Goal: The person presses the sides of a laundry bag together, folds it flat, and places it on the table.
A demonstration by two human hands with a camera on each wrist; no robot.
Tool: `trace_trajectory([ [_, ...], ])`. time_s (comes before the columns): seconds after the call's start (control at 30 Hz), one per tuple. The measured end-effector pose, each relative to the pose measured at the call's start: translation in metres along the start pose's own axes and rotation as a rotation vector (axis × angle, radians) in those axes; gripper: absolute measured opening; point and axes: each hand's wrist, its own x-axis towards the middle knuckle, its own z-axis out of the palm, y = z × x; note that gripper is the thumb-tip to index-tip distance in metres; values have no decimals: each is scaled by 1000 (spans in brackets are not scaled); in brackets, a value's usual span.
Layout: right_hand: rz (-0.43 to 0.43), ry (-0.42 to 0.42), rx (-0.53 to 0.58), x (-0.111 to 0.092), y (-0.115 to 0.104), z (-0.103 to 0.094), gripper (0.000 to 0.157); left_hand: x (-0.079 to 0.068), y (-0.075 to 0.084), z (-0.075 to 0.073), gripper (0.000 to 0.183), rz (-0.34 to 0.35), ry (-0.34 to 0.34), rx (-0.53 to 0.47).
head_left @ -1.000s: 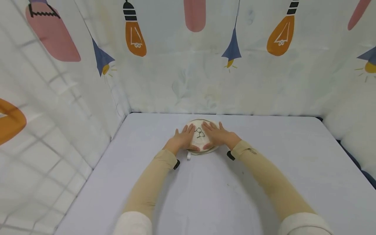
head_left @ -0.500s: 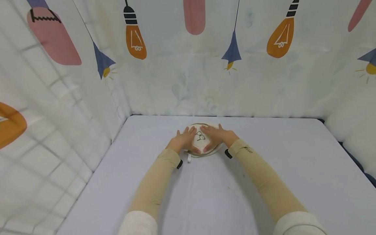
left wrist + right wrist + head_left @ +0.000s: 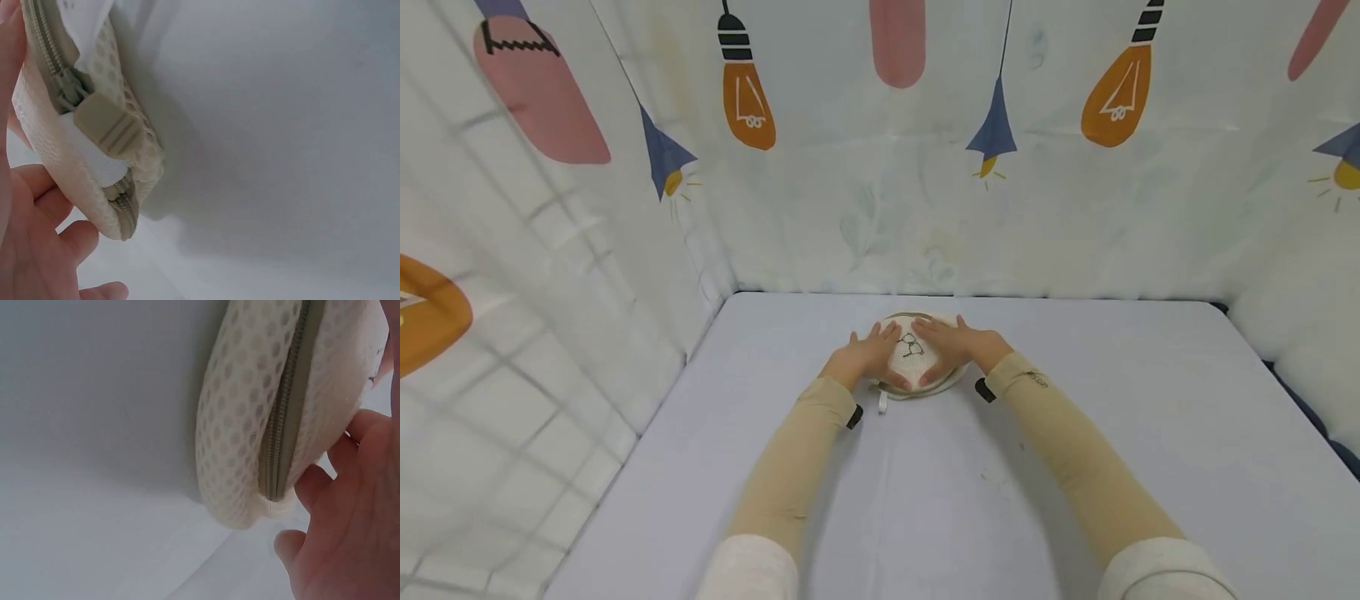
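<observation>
A round cream mesh laundry bag [image 3: 910, 353] with a dark printed drawing lies on the table near its back edge. My left hand [image 3: 867, 355] rests on the bag's left side, thumb and fingers spread. On the right side my right hand [image 3: 953, 345] lies the same way, its thumb close to the left thumb. In the left wrist view a beige zipper pull [image 3: 107, 125] hangs beside a white tag [image 3: 94, 153] at the bag's edge. The right wrist view shows the coarse mesh side [image 3: 231, 431] and a zipper [image 3: 282, 419], with fingers touching the upper panel.
A white table [image 3: 940, 500] stretches out under both arms. Behind it hangs a pale curtain [image 3: 887, 200] printed with bulbs and lamps. Another white curtain [image 3: 535, 333] with shadow lines borders the left side.
The head view has tilted slightly, so the scene sits a little lower than one second ago. Both hands stay on the bag, with only small shifts of the fingers.
</observation>
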Motion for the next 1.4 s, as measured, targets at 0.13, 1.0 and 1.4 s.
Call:
trace_trajectory([
  [0.13,-7,21,-25,-2,2,8,113,-1,-5,7,119,15,8,47],
  [1.0,18,75,93,-30,5,35,101,-19,2,20,114,2,37,12],
  [1.4,4,89,130,-27,6,29,103,-14,-7,12,115,37,18,-12],
])
